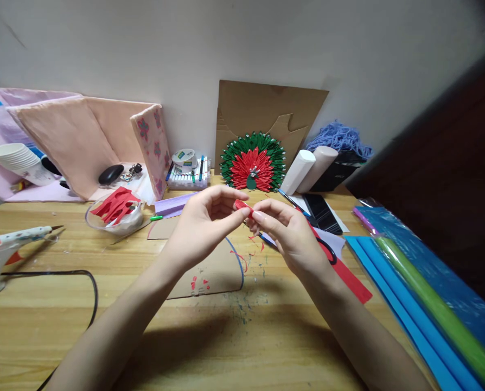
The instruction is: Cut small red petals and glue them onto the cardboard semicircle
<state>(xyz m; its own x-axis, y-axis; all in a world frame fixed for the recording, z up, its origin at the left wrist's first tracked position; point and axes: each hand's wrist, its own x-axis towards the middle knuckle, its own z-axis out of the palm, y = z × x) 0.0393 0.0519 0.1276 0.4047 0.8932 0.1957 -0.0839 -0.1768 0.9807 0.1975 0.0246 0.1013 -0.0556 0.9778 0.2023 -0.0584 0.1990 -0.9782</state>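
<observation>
Begins at far left with a hot glue gun [18, 239], pointing rightward, well apart from both hands. Passes next to a clear plastic bowl [93, 222] of red scraps [114, 206], then to a flat cardboard piece [218, 266] with a blue-marked curved edge, partly hidden by the left forearm [145, 304]. Above this, in the left hand [202, 222], pinches a short red piece [242, 205] between thumb and fingertips, with little gap left. Lies between the two grips, raised over the wooden table [267, 353], at about equal reach from either, with its long axis sloping down toward the right. At its lower right end, in the right hand [285, 225], closes thumb and index finger on it, with the remaining fingers loosely curled. Behind, faces a red-and-green peacock decoration [253, 168]. Offers room nearest the body, between the forearms. Farther right, meets a long red strip [350, 277] beside the right forearm [340, 296], then blue rolls [413, 312] bordering that side.
</observation>
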